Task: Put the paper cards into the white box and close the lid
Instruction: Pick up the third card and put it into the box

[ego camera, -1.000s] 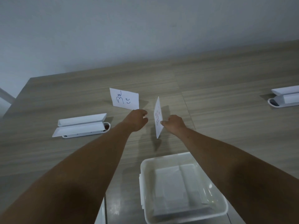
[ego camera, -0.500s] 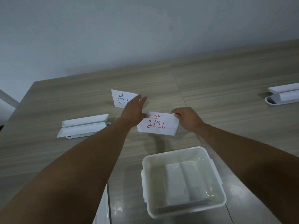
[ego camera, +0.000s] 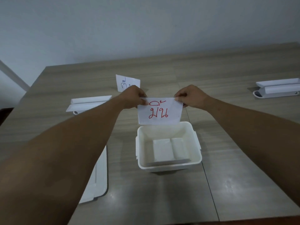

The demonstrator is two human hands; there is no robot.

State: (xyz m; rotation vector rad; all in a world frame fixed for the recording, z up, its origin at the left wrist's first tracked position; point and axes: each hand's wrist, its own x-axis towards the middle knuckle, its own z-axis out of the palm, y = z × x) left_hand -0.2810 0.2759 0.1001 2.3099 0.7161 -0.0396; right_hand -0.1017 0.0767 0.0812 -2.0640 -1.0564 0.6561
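Table (ego camera: 227,184) carries the open white box (ego camera: 168,166), some white sheets inside. Both hands, left hand (ego camera: 133,99) and right hand (ego camera: 191,96), pinch the red-lettered card (ego camera: 159,112) by its top corners, hanging above the box's far rim. Advice: lower it level, releasing together.

box mouth: open, lid off; my card (ego camera: 159,112) hangs just above the far rim of the white box (ego camera: 168,166), partly covering that edge.
box floor: cards (ego camera: 168,149) lying flat; room above them.
my hands: left hand (ego camera: 134,99) & right hand (ego camera: 190,96) pinch the card's top corners.
left of box: lid (ego camera: 99,176) flat under my left forearm.
beyond hands: standing card (ego camera: 125,82), white holder (ego camera: 87,103) far left.
far right: 2nd holder (ego camera: 277,88), well apart.
right of box: bare table (ego camera: 243,159).
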